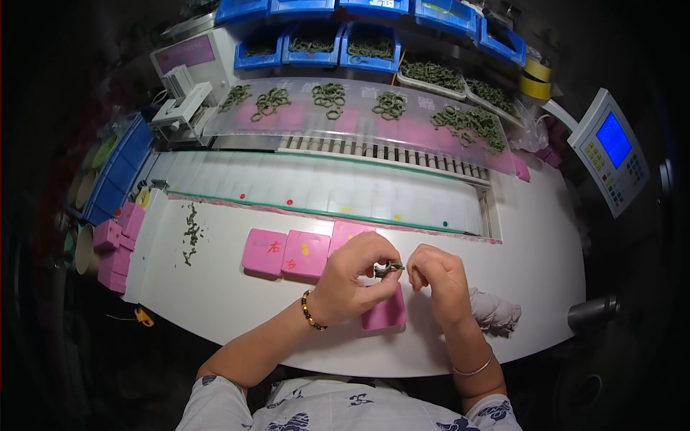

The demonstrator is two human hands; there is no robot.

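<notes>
Between the thumb and fingers of my left hand [352, 280] is a small dark green ring-shaped piece [388, 270], held up over the white table. My right hand [442, 279] is just to its right, its fingers curled and pinched together close to the piece; what they hold, if anything, is too small to make out. Below my hands lies a pink block [386, 313], partly covered by my left hand. Farther left, a pink block with a red mark [264, 253] and one with yellow and red marks [305, 253] lie side by side, with another partly hidden behind my left hand.
A white conveyor belt [316, 190] crosses behind the blocks. Above it, a clear sheet [359, 126] carries clusters of green rings [329, 97]. Blue bins [370, 47] line the back. Green scraps [191, 233] lie left, a crumpled cloth [494, 312] right, near a control panel [614, 147].
</notes>
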